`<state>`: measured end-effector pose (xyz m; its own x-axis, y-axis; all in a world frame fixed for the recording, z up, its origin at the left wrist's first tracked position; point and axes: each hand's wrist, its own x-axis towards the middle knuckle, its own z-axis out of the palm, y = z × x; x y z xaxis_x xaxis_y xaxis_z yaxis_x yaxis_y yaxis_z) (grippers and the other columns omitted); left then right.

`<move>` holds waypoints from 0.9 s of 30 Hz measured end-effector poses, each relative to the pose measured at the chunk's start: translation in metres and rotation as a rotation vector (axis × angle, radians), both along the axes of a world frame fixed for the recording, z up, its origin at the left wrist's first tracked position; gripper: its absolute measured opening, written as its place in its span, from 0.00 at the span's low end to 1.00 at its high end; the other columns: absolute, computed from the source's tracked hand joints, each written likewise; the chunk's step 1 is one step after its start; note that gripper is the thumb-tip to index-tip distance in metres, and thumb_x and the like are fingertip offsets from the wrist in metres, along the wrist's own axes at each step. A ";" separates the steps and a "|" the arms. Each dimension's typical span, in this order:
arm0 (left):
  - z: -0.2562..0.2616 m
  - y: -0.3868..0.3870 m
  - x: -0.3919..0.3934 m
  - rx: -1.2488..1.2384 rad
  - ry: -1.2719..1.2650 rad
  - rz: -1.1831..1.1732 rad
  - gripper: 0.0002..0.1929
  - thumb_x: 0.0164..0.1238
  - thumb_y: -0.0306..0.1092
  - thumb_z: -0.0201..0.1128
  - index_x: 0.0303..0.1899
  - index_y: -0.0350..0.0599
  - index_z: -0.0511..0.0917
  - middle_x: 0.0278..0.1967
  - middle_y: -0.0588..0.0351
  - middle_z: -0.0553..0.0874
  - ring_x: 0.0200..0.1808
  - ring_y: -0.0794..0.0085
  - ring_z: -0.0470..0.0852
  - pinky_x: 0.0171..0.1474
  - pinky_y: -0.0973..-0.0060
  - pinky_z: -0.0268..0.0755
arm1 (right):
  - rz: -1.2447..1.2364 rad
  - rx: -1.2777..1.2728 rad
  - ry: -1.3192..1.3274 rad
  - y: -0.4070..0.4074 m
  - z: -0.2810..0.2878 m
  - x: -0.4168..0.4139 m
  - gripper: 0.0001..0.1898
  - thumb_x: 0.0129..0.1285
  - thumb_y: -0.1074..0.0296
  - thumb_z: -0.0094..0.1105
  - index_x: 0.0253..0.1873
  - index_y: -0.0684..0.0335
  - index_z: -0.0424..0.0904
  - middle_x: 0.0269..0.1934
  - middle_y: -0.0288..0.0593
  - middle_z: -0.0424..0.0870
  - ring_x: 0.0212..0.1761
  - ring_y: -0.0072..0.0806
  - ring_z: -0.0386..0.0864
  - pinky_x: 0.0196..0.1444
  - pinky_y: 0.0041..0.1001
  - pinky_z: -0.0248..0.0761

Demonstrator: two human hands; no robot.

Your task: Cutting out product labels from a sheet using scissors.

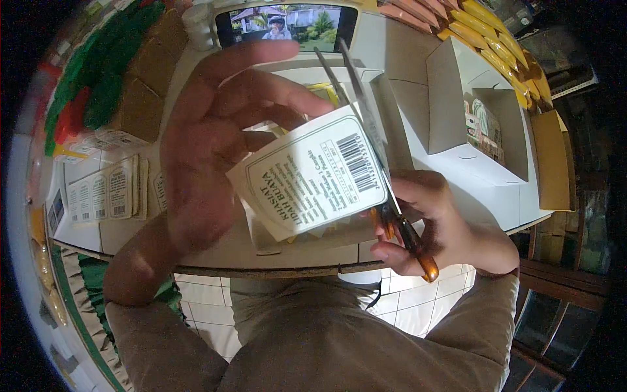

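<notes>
A printed paper label (313,171) with a barcode is tilted in front of me, over the table. My left hand (210,127) is at the label's left and upper side, its fingers curved behind the paper; the fingertips' hold is partly hidden. My right hand (431,225) grips a pair of scissors (360,93) with amber-brown handles. The scissor blades point away from me and stand a little apart, running along the label's right edge. Beneath the label lies an open carton, largely covered by the hands and paper, with some yellow pieces showing.
Label sheets (103,191) lie at the left, before cardboard boxes (139,108) with green and red packets. A phone (286,27) showing a picture stands at the back. At the right are an open white box (443,98) holding printed labels and rows of yellow packets (490,39).
</notes>
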<state>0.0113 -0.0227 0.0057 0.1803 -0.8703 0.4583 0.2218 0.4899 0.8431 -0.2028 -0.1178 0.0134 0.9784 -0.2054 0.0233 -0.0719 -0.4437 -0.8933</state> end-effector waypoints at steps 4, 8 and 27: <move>0.012 0.002 0.001 0.223 -0.198 0.052 0.35 0.47 0.30 0.71 0.56 0.35 0.61 0.34 0.55 0.79 0.37 0.73 0.79 0.40 0.77 0.73 | -0.077 -0.078 -0.084 0.003 -0.005 0.005 0.21 0.44 0.70 0.67 0.44 0.69 0.72 0.23 0.39 0.73 0.20 0.22 0.72 0.23 0.20 0.65; 0.015 0.008 -0.007 0.329 -0.131 0.107 0.32 0.49 0.26 0.68 0.55 0.37 0.60 0.27 0.58 0.78 0.33 0.75 0.79 0.38 0.80 0.72 | 0.011 -0.076 -0.015 0.000 0.003 0.006 0.21 0.44 0.70 0.66 0.44 0.72 0.73 0.28 0.40 0.76 0.24 0.19 0.76 0.26 0.17 0.69; 0.012 0.011 -0.011 0.355 -0.025 0.098 0.37 0.47 0.27 0.66 0.58 0.43 0.53 0.20 0.61 0.74 0.26 0.76 0.77 0.34 0.79 0.70 | 0.017 0.163 -0.035 0.008 0.000 0.006 0.17 0.43 0.71 0.69 0.38 0.67 0.73 0.19 0.33 0.72 0.15 0.16 0.71 0.18 0.16 0.61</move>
<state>0.0002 -0.0116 0.0172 0.2628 -0.9552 0.1365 0.1655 0.1840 0.9689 -0.1969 -0.1102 0.0130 0.9810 -0.1924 0.0248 -0.0335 -0.2937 -0.9553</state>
